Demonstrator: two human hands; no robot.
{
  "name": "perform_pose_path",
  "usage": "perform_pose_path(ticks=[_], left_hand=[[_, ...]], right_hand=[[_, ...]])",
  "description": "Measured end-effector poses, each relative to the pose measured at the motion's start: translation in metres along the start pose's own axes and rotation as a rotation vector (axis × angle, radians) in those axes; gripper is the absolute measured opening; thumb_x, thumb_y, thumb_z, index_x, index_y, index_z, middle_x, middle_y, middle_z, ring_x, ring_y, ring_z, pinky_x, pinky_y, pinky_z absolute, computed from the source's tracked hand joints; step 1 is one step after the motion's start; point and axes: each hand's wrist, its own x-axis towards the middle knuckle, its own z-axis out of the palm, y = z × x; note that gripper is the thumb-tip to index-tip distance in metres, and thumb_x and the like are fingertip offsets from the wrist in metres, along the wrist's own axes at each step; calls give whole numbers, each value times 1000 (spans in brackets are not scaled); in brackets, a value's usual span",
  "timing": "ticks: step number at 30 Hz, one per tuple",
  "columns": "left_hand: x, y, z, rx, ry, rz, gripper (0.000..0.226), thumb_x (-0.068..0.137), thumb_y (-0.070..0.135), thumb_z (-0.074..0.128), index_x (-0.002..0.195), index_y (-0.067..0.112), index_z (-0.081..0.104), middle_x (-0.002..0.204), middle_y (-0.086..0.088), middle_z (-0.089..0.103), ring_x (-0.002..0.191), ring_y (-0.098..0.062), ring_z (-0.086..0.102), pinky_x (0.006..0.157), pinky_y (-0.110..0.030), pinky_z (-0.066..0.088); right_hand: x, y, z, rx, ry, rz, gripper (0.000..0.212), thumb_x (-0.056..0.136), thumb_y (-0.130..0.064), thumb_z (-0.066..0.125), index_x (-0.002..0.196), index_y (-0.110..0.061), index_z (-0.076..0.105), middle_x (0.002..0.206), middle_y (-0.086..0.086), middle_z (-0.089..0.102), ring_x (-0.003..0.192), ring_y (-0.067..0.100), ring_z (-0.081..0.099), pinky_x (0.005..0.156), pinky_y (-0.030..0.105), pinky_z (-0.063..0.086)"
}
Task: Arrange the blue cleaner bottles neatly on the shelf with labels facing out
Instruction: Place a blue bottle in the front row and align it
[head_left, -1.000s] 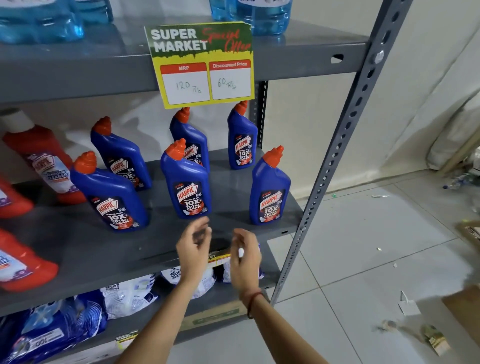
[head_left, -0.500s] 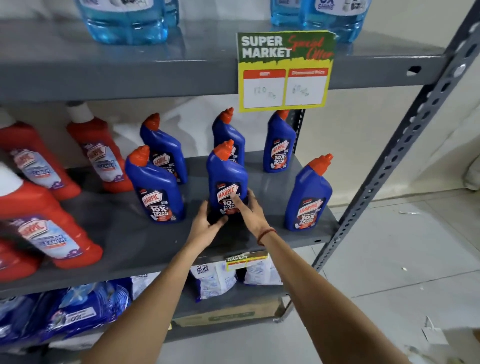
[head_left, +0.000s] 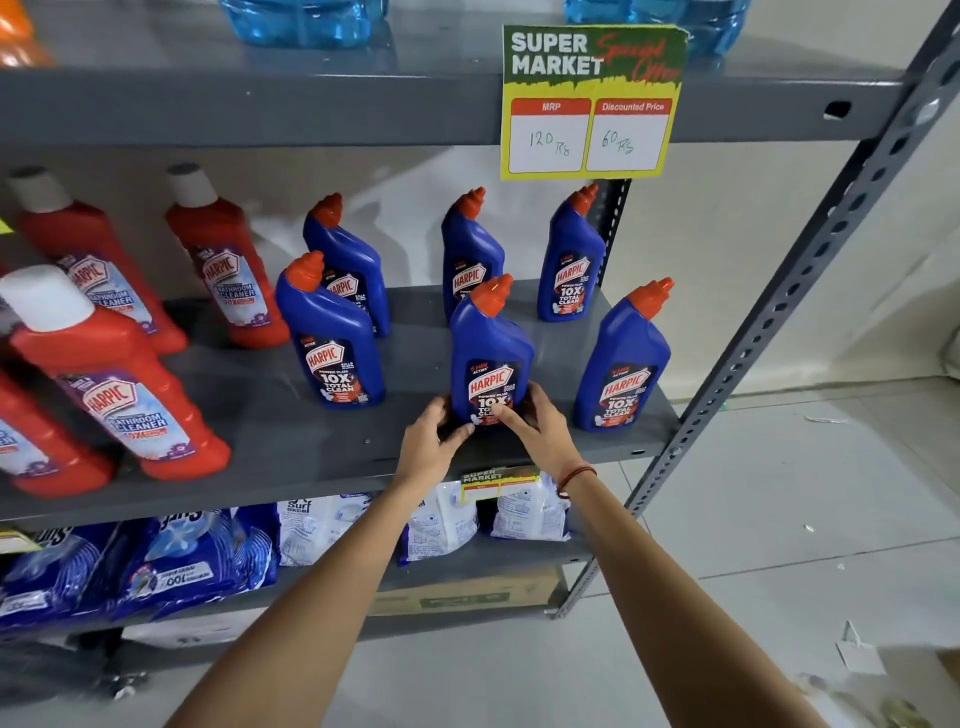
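Note:
Several blue cleaner bottles with orange caps stand upright on the grey middle shelf (head_left: 291, 457), labels facing me. The front middle bottle (head_left: 491, 348) is held at its base from both sides: my left hand (head_left: 428, 447) on its left, my right hand (head_left: 537, 428) on its right with the thumb across the label. Another front bottle (head_left: 330, 332) stands to the left, and one (head_left: 623, 358) to the right near the shelf end. Behind them are three more: back left (head_left: 348, 265), back middle (head_left: 470, 249), back right (head_left: 571, 254).
Red bathroom cleaner bottles (head_left: 119, 384) fill the shelf's left part. A price sign (head_left: 589, 101) hangs from the upper shelf, which holds clear blue bottles (head_left: 306, 21). Detergent packs (head_left: 197, 556) lie on the shelf below. A slanted grey upright (head_left: 769, 322) bounds the right side.
Both hands went from hovering below the shelf edge up to the front middle blue bottle and closed around its base. The view shifted left, bringing more red bottles into sight.

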Motion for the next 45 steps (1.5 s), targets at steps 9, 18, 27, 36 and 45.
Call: perform_pose_path(ticks=[9,18,27,36,45], left_hand=[[-9,1,2,-19,21,15,50,83,14,66,128,6,47,126,-16,60,118,-26,55,92,-26,40],[-10,-1,2,-25,15,49,49,82,16,67,127,8,49,124,-13,62,114,-22,57,94,-29,43],[-10,-2,-2,-59,-25,73,45,81,15,69,122,9,52,120,-8,63,108,-12,57,90,-22,41],[-15,-11,-13,-153,73,64,47,79,14,70,123,11,53,120,-4,63,105,-7,59,93,-21,45],[-16,-44,-84,-240,610,0,25,90,19,55,112,7,58,109,-10,64,88,-6,59,77,-1,42]], right_hand=[[-10,1,-2,-22,3,-7,45,88,-28,63,125,-10,45,112,3,61,104,17,59,90,25,48],[-13,3,0,-71,19,-12,44,89,-30,60,126,-12,44,112,1,60,107,19,58,96,35,48],[-15,5,-2,-120,10,-46,44,90,-30,59,125,-10,43,115,5,60,107,18,57,95,36,48],[-46,-2,18,-26,361,-125,49,86,-32,63,129,-15,46,122,1,53,113,12,52,96,27,43],[-57,-49,113,-103,179,-310,28,94,-32,51,116,-15,53,110,-2,50,101,8,50,81,7,40]])
